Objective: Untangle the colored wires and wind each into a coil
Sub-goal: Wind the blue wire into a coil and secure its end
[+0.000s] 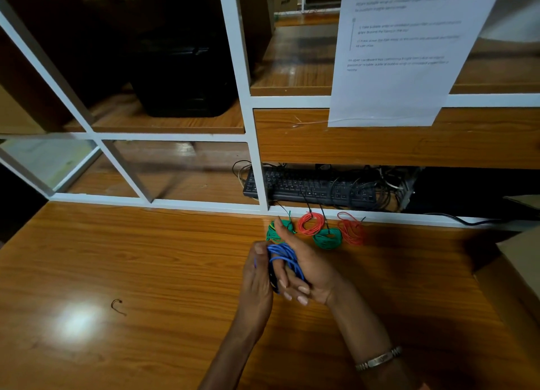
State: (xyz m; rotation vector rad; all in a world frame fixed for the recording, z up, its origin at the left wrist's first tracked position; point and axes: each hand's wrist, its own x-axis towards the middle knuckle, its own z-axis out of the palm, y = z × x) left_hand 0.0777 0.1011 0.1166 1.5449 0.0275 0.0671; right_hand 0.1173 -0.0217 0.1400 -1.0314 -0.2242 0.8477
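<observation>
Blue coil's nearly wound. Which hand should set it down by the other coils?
Right, probably. The blue wire is looped around the right hand, which sits nearer the green coil and red coil. The left hand only pinches the wire.

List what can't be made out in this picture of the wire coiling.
- Blue wire, head view: wound round the right hand; its ends are hidden between that hand and the left hand.
- Left green coil: partly covered by the right thumb.
- Sheet of paper: print too blurred to read, top cut off by the frame.
- Keyboard: partly hidden behind the white frame post.
</observation>
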